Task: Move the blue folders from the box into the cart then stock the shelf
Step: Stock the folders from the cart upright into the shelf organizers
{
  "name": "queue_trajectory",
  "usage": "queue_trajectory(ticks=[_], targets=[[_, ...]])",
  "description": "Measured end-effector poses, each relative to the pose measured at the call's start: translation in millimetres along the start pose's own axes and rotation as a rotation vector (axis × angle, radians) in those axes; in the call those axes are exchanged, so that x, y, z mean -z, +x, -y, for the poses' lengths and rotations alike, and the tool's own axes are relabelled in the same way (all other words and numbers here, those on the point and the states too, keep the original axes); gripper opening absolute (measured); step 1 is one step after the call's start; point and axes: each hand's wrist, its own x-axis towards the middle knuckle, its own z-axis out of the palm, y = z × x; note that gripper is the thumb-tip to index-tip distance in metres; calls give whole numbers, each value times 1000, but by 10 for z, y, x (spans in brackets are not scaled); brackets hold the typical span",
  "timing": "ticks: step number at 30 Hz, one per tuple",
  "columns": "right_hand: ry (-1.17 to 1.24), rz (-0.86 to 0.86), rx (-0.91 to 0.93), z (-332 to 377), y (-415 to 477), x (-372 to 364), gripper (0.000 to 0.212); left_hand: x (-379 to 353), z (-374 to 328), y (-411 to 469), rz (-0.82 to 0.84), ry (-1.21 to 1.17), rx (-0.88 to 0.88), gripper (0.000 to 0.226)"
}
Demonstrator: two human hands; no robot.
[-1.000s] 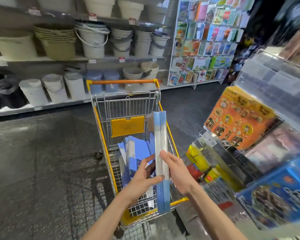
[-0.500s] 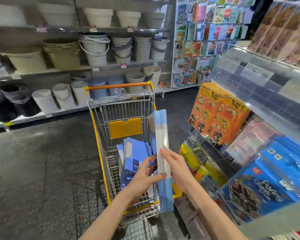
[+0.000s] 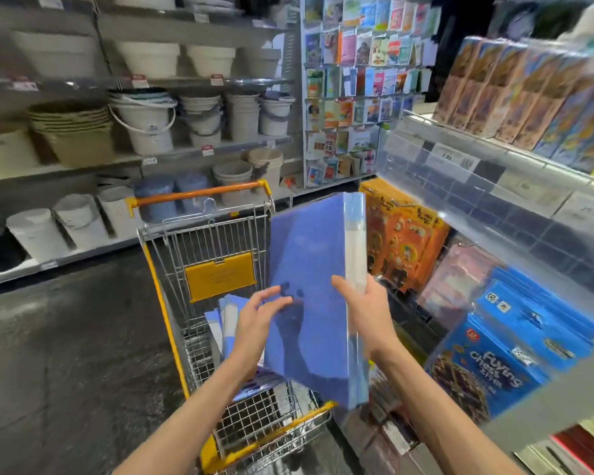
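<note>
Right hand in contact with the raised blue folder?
Touching. Head view: the right hand grips the blue folder at its spine, thumb across the front cover.
</note>
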Motion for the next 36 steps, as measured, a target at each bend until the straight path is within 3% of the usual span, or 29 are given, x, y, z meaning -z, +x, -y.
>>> queue_trajectory(ticks=[2,5,8,10,12,15,17,22,28,31,36], targets=[[105,-45,24,172,20,44,14,55,-75,197,-76,-14,-77,29],[211,-96,39,458,-2,115,36,106,-371,466,-53,14,-162,48],[316,-107,28,670,-77,149,38,134,-733,753,72,36,-196,44],[350,-116,33,819,-171,158,30,73,-978,842,287,-80,-131,34],[336,-130,88,971,-260,200,25,-66,-1165,848,445,-191,-70,39],[284,-216,122,1155,-363,363,27,-322,-1359,727,417,-250,-101,32],[211,-277,140,1331,-451,482,45,-512,-1474,604,420,-292,-97,27],[5,-413,326,1811,-804,916,50,-971,-1809,153,487,-329,-128,24],[-90,-422,426,2326,-1385,1528,53,-1494,-2178,-475,569,-402,-131,47],[-79,-382,463,2547,-1860,1954,49,-1843,-2367,-977,604,-427,-174,39],[-26,-473,535,2800,-2701,2679,50,-2547,-2551,-1992,703,-455,-239,26]])
